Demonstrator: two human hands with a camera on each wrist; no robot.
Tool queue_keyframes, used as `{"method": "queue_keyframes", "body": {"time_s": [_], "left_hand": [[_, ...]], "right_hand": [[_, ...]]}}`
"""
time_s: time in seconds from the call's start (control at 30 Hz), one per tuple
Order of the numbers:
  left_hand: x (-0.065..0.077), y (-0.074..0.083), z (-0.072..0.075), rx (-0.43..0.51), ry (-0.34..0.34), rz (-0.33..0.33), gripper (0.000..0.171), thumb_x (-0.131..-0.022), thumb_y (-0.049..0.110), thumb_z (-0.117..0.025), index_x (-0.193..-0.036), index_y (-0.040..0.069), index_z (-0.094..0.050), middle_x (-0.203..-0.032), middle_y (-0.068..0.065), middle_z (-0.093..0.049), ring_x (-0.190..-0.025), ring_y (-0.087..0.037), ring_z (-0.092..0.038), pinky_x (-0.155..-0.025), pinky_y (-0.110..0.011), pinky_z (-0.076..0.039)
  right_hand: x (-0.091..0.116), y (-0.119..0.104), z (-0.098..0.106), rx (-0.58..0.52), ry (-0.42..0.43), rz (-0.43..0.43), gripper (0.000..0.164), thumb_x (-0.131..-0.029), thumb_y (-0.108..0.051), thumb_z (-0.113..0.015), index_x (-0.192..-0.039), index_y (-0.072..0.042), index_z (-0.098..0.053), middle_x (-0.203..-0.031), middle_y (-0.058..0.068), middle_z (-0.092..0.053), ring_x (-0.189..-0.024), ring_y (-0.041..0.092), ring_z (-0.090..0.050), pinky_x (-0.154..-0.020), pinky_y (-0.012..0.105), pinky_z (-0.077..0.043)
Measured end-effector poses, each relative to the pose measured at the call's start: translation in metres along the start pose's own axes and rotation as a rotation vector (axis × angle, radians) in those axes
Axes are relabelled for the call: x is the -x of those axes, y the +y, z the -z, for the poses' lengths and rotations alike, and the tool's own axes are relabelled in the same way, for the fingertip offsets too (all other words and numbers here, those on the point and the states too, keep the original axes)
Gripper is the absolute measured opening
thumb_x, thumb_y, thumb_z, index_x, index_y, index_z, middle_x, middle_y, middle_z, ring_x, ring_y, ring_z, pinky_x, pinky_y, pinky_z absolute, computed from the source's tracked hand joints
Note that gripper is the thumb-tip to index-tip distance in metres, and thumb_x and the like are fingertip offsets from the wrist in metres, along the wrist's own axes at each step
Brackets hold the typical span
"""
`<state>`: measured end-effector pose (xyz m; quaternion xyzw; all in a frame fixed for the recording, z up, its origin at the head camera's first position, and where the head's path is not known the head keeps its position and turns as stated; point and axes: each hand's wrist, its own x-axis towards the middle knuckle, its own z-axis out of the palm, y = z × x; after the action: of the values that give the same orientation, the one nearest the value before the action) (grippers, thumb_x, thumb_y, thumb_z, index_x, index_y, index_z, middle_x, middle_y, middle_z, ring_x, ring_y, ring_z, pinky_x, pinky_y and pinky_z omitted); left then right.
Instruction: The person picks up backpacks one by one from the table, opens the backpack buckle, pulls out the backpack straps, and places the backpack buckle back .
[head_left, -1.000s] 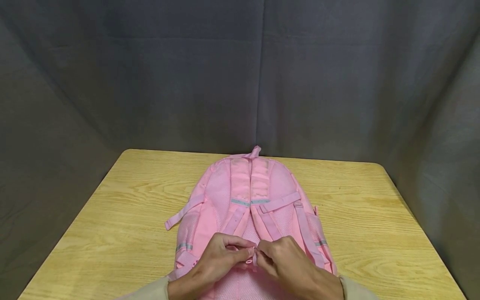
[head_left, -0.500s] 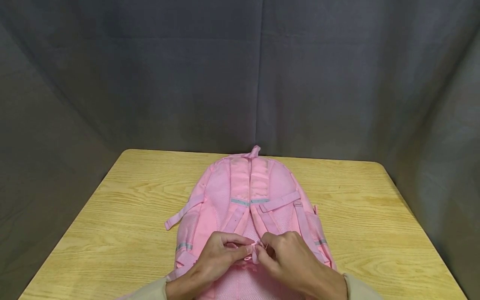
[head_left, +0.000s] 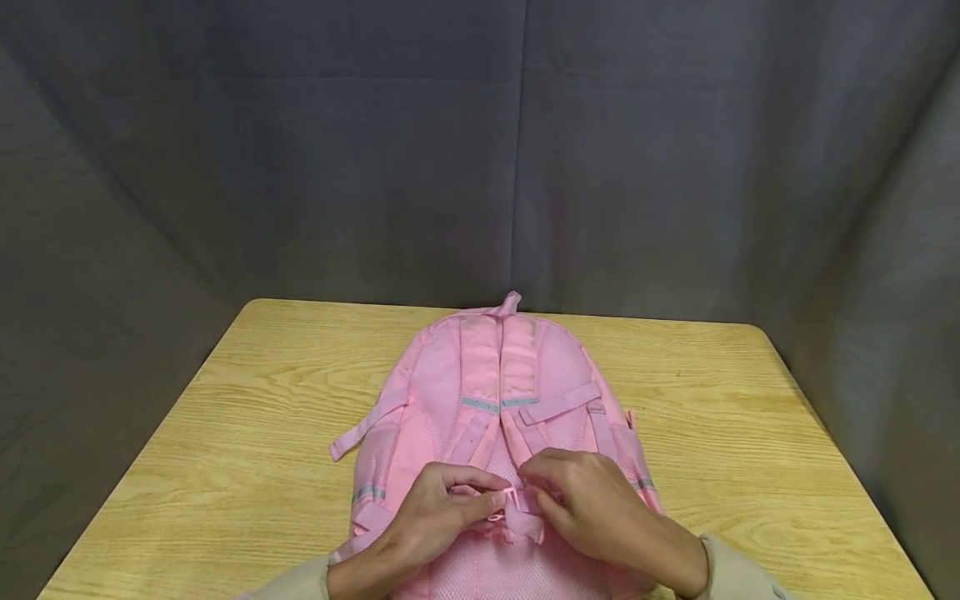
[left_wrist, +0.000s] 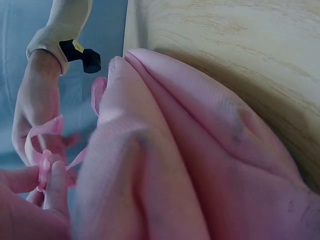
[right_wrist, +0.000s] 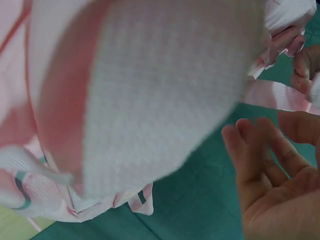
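Note:
A pink backpack (head_left: 480, 375) lies on the table, shoulder straps upward. Over its middle, my left hand (head_left: 442, 504) pinches a small pink plastic buckle (left_wrist: 45, 170) between thumb and fingertips. A pale pink webbing strap (head_left: 525, 523) runs through the buckle, and its short end hangs down toward the mesh back. Just to the right is my right hand (head_left: 592, 504), its fingertips right at the strap. The right wrist view shows those fingers (right_wrist: 287, 150) bent loosely and spread, with nothing between them, below the webbing. Part of the strap is hidden behind the right fingers.
The backpack rests on a light wood table (head_left: 247, 433), with dark grey curtains (head_left: 375, 167) behind and at both sides. One loose adjuster strap (head_left: 367, 425) sticks out to the left of the bag. The carry loop (head_left: 512, 302) points toward the far edge.
My right hand has moved a little up and right, away from the buckle, and its fingers have spread. More of the strap end now hangs below the buckle. My left hand stays put.

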<state>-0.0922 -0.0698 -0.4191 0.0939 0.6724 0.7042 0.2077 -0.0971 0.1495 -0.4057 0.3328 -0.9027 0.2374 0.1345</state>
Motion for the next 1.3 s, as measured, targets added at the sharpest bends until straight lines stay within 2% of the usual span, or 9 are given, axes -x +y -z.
{"method": "queue_keyframes", "body": {"time_s": [0.13, 0.23, 0.37, 0.57, 0.77, 0.97, 1.17, 1.3], "left_hand": [[0.0, 0.0, 0.001, 0.014, -0.023, -0.011, 0.025, -0.088, 0.007, -0.073, -0.106, -0.01, -0.072, -0.092, -0.018, -0.075, -0.079, -0.009, -0.07, -0.073, -0.029, -0.061], [0.0, 0.0, 0.001, 0.021, -0.036, -0.014, 0.025, -0.089, 0.007, -0.073, -0.107, -0.01, -0.071, -0.096, -0.019, -0.075, -0.081, -0.009, -0.07, -0.075, -0.027, -0.06], [0.001, 0.001, 0.001, 0.019, -0.048, -0.013, 0.025, -0.089, 0.008, -0.073, -0.107, -0.01, -0.072, -0.096, -0.02, -0.075, -0.083, -0.009, -0.07, -0.075, -0.025, -0.06], [0.002, 0.003, 0.001, 0.077, -0.083, -0.014, 0.026, -0.09, 0.005, -0.071, -0.109, -0.014, -0.069, -0.102, -0.023, -0.073, -0.087, -0.011, -0.071, -0.078, -0.028, -0.06], [0.003, 0.005, 0.003, 0.053, -0.099, -0.016, 0.025, -0.089, 0.006, -0.071, -0.108, -0.012, -0.071, -0.101, -0.022, -0.074, -0.086, -0.01, -0.071, -0.076, -0.024, -0.059], [0.005, 0.007, 0.004, 0.086, -0.116, -0.01, 0.026, -0.089, 0.002, -0.069, -0.11, -0.013, -0.069, -0.102, -0.024, -0.073, -0.084, -0.012, -0.072, -0.079, -0.031, -0.06], [0.007, 0.011, 0.004, 0.138, -0.137, -0.008, 0.028, -0.09, 0.0, -0.068, -0.112, -0.017, -0.066, -0.103, -0.028, -0.071, -0.086, -0.018, -0.073, -0.082, -0.039, -0.06], [0.007, 0.013, 0.004, 0.149, -0.147, -0.005, 0.028, -0.09, 0.002, -0.068, -0.112, -0.017, -0.066, -0.103, -0.027, -0.071, -0.087, -0.021, -0.073, -0.082, -0.04, -0.06]], "right_hand": [[0.001, 0.003, -0.003, -0.037, -0.022, 0.04, 0.024, -0.077, 0.002, -0.07, -0.093, -0.017, -0.074, -0.087, -0.013, -0.071, -0.073, -0.005, -0.056, -0.064, 0.021, -0.051], [0.001, 0.003, -0.005, -0.067, -0.026, 0.069, 0.023, -0.078, 0.002, -0.072, -0.091, -0.018, -0.073, -0.085, -0.013, -0.07, -0.076, -0.005, -0.059, -0.067, 0.02, -0.052], [0.002, 0.004, -0.006, -0.115, -0.045, 0.071, 0.02, -0.08, 0.0, -0.073, -0.087, -0.019, -0.071, -0.08, -0.015, -0.066, -0.071, -0.007, -0.053, -0.064, 0.014, -0.047], [0.003, 0.006, -0.007, -0.211, -0.067, 0.081, 0.015, -0.086, -0.004, -0.073, -0.089, -0.018, -0.071, -0.083, -0.014, -0.068, -0.074, -0.007, -0.055, -0.067, 0.01, -0.047], [0.003, 0.009, -0.008, -0.248, -0.052, 0.115, 0.015, -0.086, -0.003, -0.073, -0.088, -0.017, -0.07, -0.082, -0.013, -0.067, -0.075, -0.006, -0.056, -0.068, 0.01, -0.048], [0.004, 0.01, -0.009, -0.252, -0.041, 0.099, 0.024, -0.082, 0.004, -0.071, -0.084, -0.019, -0.069, -0.078, -0.014, -0.064, -0.071, -0.006, -0.054, -0.066, 0.009, -0.047], [0.003, 0.012, -0.009, -0.283, -0.07, 0.061, 0.014, -0.088, -0.007, -0.072, -0.085, -0.021, -0.07, -0.079, -0.015, -0.065, -0.072, -0.006, -0.056, -0.065, 0.011, -0.049], [0.001, 0.015, -0.008, -0.291, -0.099, 0.019, 0.012, -0.089, -0.005, -0.072, -0.087, -0.017, -0.072, -0.082, -0.011, -0.069, -0.074, -0.005, -0.059, -0.065, 0.013, -0.051]]}}
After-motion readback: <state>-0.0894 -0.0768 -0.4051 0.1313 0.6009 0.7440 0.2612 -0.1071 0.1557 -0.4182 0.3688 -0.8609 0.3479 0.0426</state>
